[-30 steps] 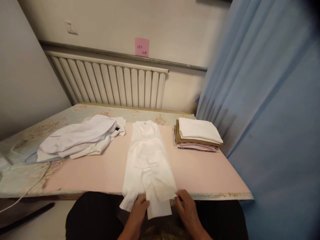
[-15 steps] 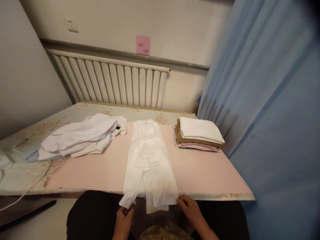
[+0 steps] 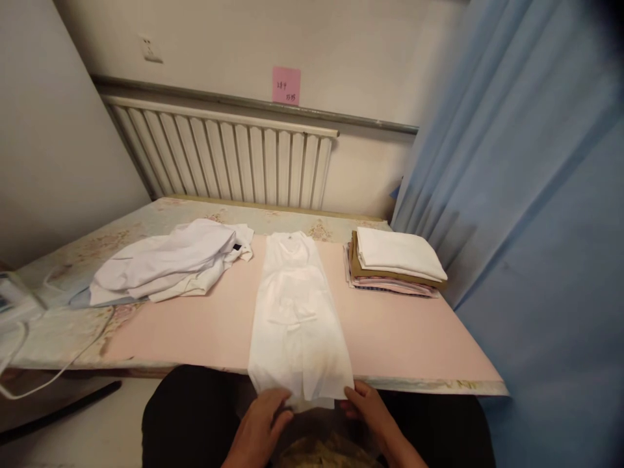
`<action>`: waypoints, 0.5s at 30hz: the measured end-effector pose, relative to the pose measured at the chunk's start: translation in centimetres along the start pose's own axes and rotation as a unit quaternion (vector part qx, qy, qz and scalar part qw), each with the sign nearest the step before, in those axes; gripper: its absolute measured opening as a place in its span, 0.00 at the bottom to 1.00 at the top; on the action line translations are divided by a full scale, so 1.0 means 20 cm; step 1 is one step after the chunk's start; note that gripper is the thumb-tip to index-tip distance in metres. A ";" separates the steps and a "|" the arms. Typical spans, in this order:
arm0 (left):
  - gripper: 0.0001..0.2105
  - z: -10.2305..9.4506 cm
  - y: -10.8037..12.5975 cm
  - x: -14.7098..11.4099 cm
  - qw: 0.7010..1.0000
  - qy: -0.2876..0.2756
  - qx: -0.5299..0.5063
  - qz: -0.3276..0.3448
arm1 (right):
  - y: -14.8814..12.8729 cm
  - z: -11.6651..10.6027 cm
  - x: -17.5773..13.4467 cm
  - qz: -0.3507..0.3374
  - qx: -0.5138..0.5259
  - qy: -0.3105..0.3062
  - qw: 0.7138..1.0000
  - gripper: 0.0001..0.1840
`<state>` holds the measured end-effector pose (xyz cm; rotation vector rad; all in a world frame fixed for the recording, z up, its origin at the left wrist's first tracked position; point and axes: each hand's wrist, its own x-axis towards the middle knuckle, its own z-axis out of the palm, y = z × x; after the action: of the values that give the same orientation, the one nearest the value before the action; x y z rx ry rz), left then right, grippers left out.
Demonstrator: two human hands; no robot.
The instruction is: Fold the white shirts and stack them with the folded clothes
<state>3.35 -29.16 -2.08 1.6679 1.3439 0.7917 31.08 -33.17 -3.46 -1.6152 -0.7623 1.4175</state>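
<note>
"Where's the long white fabric garment (image 3: 302, 348)?"

"Lying lengthwise on the flat pale-pink mat (image 3: 195, 331) that covers part of the floral-clothed desk (image 3: 97, 247), its near hem past the edge."

"Who's touching it?"

"The right hand (image 3: 369, 409) pinches the hem's right corner. The left hand (image 3: 260, 419), well apart from it, has fingers at the hem's left; I can't tell if they grip."

"And beside it?"

"A rumpled heap of whitish clothes (image 3: 160, 260) left, a folded white-topped cloth stack (image 3: 400, 253) right."

A pink note (image 3: 286, 75) reads "284", its lower handwritten line unclear.
</note>
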 end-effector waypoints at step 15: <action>0.15 -0.03 -0.06 0.17 0.877 0.085 -0.392 -0.264 | -0.09 0.07 -0.05 0.010 0.121 -0.019 0.992 0.25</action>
<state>2.98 -25.68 -2.96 0.5683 1.2588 0.9788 29.59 -33.01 -1.46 -1.4160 -0.5725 1.4978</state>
